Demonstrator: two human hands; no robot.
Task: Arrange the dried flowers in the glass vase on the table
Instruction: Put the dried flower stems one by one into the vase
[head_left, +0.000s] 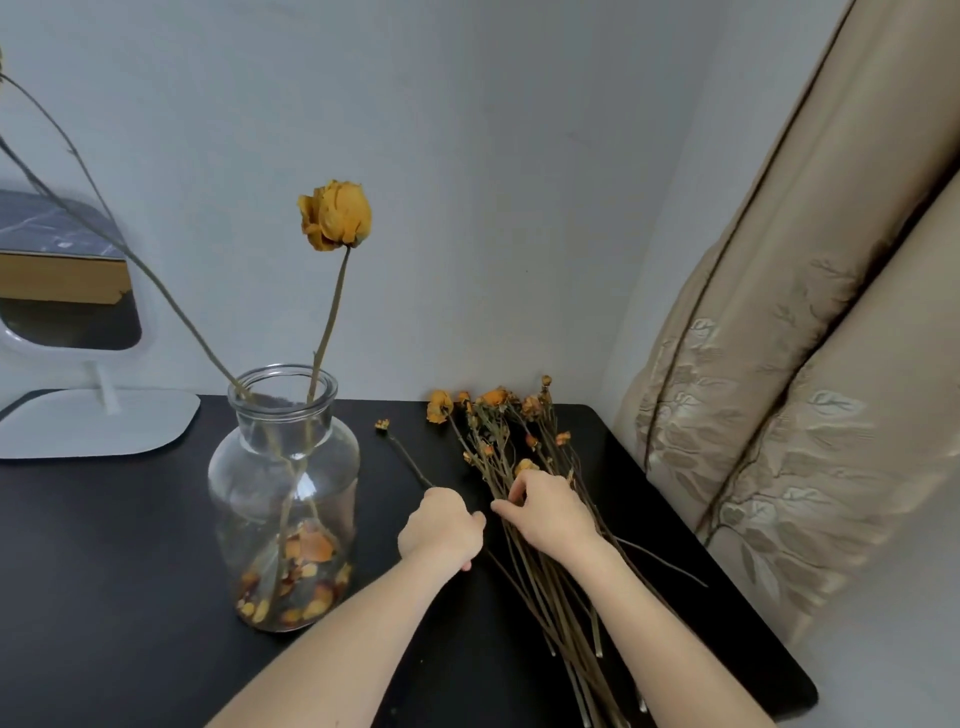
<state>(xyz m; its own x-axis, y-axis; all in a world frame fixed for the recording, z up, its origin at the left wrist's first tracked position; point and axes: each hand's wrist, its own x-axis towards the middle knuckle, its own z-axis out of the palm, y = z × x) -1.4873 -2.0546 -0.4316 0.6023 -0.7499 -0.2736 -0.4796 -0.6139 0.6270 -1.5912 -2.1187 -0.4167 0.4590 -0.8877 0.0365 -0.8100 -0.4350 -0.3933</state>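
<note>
A clear glass vase (283, 499) stands on the black table (104, 545), with loose orange petals at its bottom. Two stems stand in it: one topped by a dried yellow rose (335, 214), one bare branch (104, 223) leaning left out of view. A bundle of dried flowers (498, 431) lies flat to the right of the vase, heads toward the wall. My left hand (441, 527) is closed around a thin single stem (402, 449) with a small bud. My right hand (545, 512) rests on the bundle, fingers pinching among its stems.
A white-framed mirror on a stand (67, 322) sits at the back left of the table. A beige patterned curtain (779, 389) hangs close to the table's right edge. The grey wall is right behind the flower heads.
</note>
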